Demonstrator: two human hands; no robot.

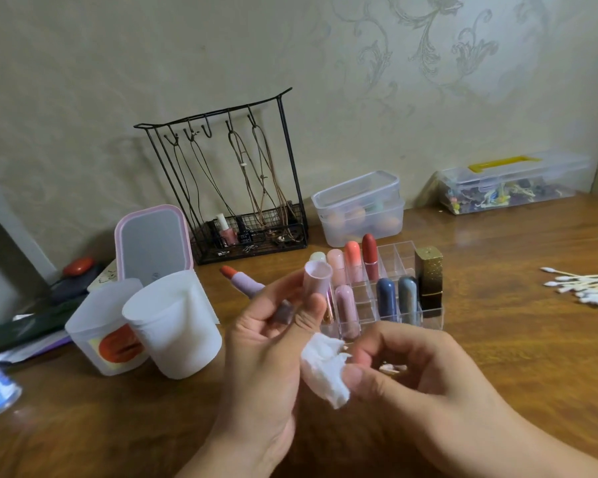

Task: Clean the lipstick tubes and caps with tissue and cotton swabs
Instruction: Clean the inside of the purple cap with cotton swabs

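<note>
While lilac cap (pixel 317 278) sits open-end-up between left hand (pixel 266 343) fingertips, same hand also holds uncapped lipstick (pixel 246 282), red tip pointing up-left. Right hand (pixel 404 367) pinches crumpled tissue (pixel 325 370) just below cap, apart from it. Progress, judged: early to middle; wipe of this cap pending. Organizer (pixel 408 322) holds several capped tubes. Cotton swabs (pixel 587 288) lie untouched, far right.

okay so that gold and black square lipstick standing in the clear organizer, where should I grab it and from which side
Grip the gold cap of the square lipstick from above, fingers on two opposite flat faces. It stands upright at the right end of the clear organizer, its lower half walled in and rounded tubes close on its left, so the top is probably the freest part.
</note>
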